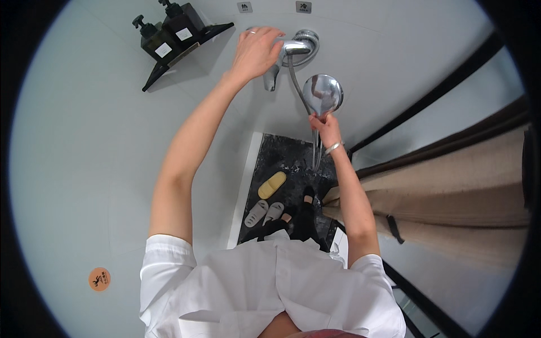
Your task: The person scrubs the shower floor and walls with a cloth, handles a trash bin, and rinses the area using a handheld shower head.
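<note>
My left hand [258,51] lies over the left end of a chrome shower mixer tap [296,47] on the wall, thumb on the near side and fingers across the top. The hand hides part of the tap body; its spout [270,80] points down below the palm. My right hand [327,126] grips the handle of a round chrome hand shower [323,93], its shiny back facing me. A flexible metal hose [294,80] is looped around the tap's right end and also hangs below my right hand. No water is visible.
Two dark pump bottles [160,46] stand on a black corner shelf [203,40] at upper left. A beige curtain [444,190] hangs at right beside a black frame [431,91]. A yellow slipper [272,185] and grey slippers [256,213] lie on the dark floor [291,154] near my feet.
</note>
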Tool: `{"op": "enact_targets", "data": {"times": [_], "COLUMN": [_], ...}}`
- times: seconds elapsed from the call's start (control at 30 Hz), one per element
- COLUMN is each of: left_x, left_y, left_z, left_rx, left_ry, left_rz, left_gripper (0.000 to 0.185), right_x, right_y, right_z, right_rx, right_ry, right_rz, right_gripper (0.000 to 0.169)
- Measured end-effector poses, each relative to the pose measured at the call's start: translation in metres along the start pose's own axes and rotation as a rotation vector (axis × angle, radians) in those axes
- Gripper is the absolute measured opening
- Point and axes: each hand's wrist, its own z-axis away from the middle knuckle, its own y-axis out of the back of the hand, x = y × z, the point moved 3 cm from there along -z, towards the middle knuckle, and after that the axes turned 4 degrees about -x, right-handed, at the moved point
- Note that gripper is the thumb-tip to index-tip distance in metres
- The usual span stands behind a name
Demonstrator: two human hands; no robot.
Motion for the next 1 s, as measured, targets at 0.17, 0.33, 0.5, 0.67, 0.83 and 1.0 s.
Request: {"op": "enact_targets", "data": {"times": [0.17, 0.33, 0.5, 0.67, 0.83, 1.0], "left_x": [-0.044, -0.053, -0.045, -0.048, -0.011, 0.046], "left_y": [-0.055, -0.068, -0.063, -0.073, -0.046, -0.012], "left_z": [-0.069, -0.094, -0.088, -0.077, -0.094, -0.119], "left_rx": [-0.68, -0.95, -0.932, -0.77, -0.509, -0.608], "left_ry": [0.292, 0.54, 0.46, 0.351, 0.237, -0.05], "left_rz": [0.214, 0.492, 0.524, 0.554, 0.263, 0.57], "left_gripper": [0.032, 0.043, 0.045, 0.041, 0.031, 0.02], "right_x": [0.007, 0.019, 0.004, 0.012, 0.012, 0.03], "right_y": [0.004, 0.021, 0.015, 0.008, 0.011, 0.008], "right_z": [-0.015, -0.037, -0.045, -0.058, -0.055, -0.057], "right_rx": [-0.038, -0.069, -0.06, -0.068, -0.053, -0.04], "right_ry": [0.033, 0.026, 0.148, 0.155, 0.096, 0.094], "right_rz": [-0.163, -0.042, 0.065, 0.067, -0.061, -0.053], "right_gripper": [0.019, 0.022, 0.025, 0.027, 0.028, 0.029]}}
